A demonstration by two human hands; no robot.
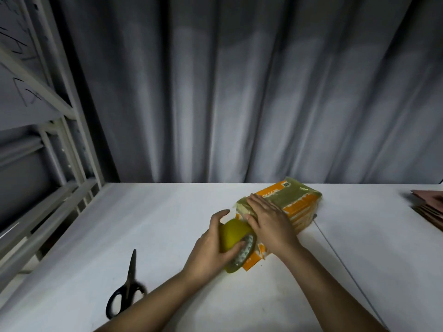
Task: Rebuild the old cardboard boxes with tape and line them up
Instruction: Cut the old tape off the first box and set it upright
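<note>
Taping is under way on one orange cardboard box [287, 207], lying mid-worktop [167, 224], long axis running from near-left to far-right. The right hand [271, 221] presses flat on it; the left hand [211, 250] grips the tape roll [236, 245] at its near end. Flattened boxes [429, 207] wait at right; none lined up.

Scissors [127, 287] lie left on the table [167, 212] — box [282, 207] centre-right, tape roll [237, 245] before it.
</note>
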